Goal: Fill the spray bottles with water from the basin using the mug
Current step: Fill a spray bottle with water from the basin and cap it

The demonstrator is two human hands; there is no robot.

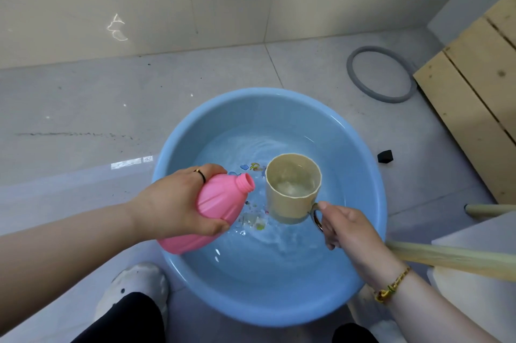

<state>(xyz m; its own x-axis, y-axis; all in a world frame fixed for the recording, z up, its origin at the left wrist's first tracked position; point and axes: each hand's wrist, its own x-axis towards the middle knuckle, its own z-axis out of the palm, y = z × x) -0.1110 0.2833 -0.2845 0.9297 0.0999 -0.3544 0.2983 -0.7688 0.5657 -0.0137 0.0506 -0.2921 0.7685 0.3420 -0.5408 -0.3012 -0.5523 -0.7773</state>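
Scoop step, I judge. My right hand (pixel 346 228), fingers curled round the handle, holds the part-full beige plastic mug (pixel 293 192) at the centre of the round blue plastic basin (pixel 354 141). My left hand (pixel 170 203) wraps the uncapped pink plastic spray bottle (pixel 215 211), tilted at the basin's 9 o'clock. Next: mug lip over neck, slow pour. Count: one bottle, one mug, one basin.
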